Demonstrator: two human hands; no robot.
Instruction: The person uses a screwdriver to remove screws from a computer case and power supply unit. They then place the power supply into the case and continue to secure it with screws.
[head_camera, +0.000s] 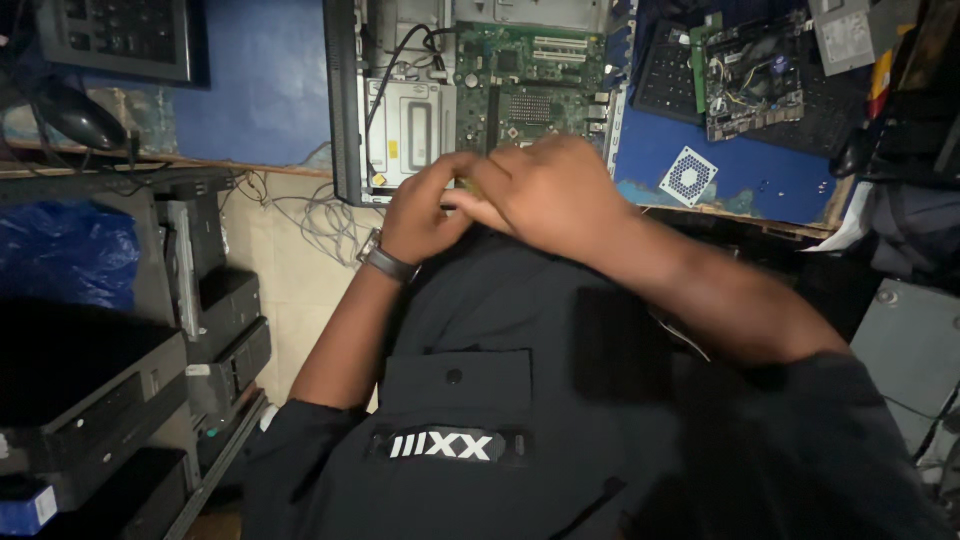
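My left hand (425, 205), with a dark watch (388, 262) on its wrist, and my right hand (555, 190) meet fingertip to fingertip at the near edge of an open computer case (345, 110). The fingers of both are curled together and blurred. Whether something small sits between them is unclear. Just beyond the hands, inside the case, lie a green motherboard (530, 80) and a silver drive cage (410, 125). My dark shirt with a chest pocket (455, 385) fills the lower part of the view.
The case lies on a blue table (260, 90) with a keyboard (120, 35) and mouse (80, 115) at the left. A second circuit board (750, 80) and a white vented square (688, 175) lie to the right. Stacked black computer boxes (120, 400), a blue bag (65, 250) and loose cables (320, 215) are at the left.
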